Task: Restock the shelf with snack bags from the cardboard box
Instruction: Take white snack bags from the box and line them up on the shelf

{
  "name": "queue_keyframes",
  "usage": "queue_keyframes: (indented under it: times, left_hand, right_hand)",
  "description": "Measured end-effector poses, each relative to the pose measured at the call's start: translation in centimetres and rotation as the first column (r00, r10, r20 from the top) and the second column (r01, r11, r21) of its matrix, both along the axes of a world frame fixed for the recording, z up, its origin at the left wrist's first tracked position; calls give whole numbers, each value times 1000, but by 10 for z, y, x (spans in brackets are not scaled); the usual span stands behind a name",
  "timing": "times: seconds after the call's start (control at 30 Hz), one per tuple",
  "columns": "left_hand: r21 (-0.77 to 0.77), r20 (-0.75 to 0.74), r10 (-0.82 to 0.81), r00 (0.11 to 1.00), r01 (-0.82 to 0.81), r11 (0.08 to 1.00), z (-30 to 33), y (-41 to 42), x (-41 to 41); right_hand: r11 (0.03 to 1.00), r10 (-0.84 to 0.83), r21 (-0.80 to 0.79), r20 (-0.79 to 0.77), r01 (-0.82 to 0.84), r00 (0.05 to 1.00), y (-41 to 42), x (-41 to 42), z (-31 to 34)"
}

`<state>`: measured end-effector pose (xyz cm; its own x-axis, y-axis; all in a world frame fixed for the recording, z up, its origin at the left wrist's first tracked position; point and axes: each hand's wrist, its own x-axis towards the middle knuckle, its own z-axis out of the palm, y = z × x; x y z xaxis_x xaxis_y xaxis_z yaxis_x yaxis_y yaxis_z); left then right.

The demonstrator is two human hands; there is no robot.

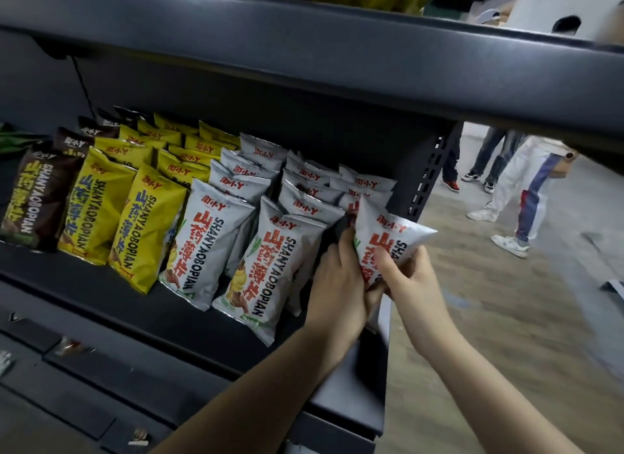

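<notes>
A silver snack bag (391, 237) with red lettering is held at the right end of the dark shelf (135, 305). My right hand (410, 278) grips its lower part, and my left hand (337, 281) holds its lower left edge from the shelf side. Rows of silver bags (270, 267), yellow bags (141, 230) and brown bags (33, 200) stand on the shelf to the left. The cardboard box is out of view.
The upper shelf (337, 58) hangs over the row. A perforated upright (429, 173) closes the shelf's right end. Several people's legs (516, 196) stand on the floor at the right. Small packets (67, 345) lie on the lower shelf.
</notes>
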<state>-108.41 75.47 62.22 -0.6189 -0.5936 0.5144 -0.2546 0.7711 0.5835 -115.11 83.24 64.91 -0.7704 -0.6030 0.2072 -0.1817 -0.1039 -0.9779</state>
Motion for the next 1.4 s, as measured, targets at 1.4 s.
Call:
queue_keyframes:
  times: [1.4]
  left_hand:
    - [-18,99,-2,995,4,1000,-24,12,30]
  right_hand:
    - [918,-304,47,-556,394,774,-21,8,-33]
